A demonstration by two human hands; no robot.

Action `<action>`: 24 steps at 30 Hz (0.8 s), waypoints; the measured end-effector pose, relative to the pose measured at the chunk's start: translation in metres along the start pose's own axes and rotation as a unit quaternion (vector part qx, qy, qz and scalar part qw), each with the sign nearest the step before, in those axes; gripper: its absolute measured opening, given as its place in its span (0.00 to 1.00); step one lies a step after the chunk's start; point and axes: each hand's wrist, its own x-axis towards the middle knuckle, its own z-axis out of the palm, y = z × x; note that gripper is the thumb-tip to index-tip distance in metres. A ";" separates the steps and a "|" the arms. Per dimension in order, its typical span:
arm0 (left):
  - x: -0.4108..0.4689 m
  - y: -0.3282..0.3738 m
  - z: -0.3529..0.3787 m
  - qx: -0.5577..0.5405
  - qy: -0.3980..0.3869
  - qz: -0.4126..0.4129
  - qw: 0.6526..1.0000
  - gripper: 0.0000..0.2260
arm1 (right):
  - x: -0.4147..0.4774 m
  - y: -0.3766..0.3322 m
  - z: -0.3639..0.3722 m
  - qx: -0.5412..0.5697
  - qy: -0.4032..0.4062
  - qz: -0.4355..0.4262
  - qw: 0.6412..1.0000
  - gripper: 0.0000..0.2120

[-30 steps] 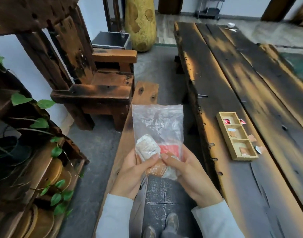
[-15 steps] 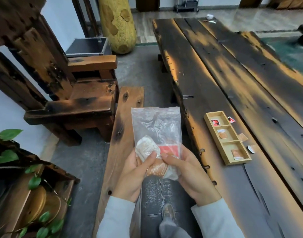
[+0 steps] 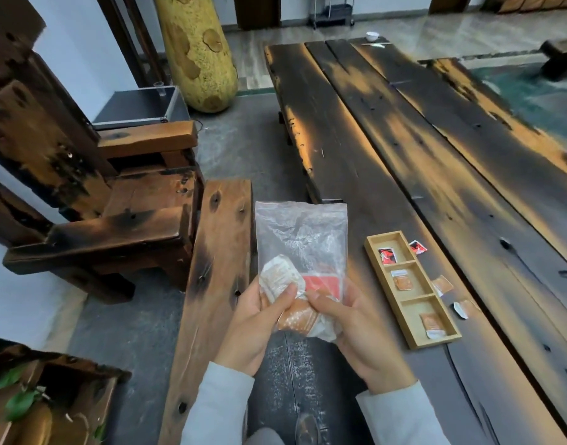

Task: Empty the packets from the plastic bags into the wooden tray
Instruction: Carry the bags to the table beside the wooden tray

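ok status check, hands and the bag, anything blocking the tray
Left hand and right hand both grip plastic bag, packets inside. Wooden tray on table, one packet per compartment. Loose packets beside it, nothing blocking.

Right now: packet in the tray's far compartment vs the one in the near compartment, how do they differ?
The far-compartment packet is red and black; the near-compartment packet is orange-brown with a white end. The far one sits toward its compartment's near end; the near one lies toward the near right corner of its compartment. Both are small flat sachets lying alone in their own sections of the wooden tray, untouched by either hand.
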 end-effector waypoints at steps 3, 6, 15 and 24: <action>0.015 0.001 0.006 0.016 -0.009 -0.010 1.000 0.19 | 0.010 -0.006 -0.009 0.018 0.012 0.001 1.000 0.19; 0.032 0.002 0.010 0.021 -0.011 -0.015 1.000 0.20 | 0.020 -0.012 -0.014 0.025 0.023 0.000 0.999 0.20; 0.105 0.011 0.019 0.042 -0.065 -0.035 0.996 0.20 | 0.064 -0.030 -0.022 0.038 0.095 -0.028 0.994 0.21; 0.196 0.043 0.033 0.049 -0.185 -0.045 0.981 0.19 | 0.121 -0.066 -0.019 0.045 0.177 -0.089 0.979 0.19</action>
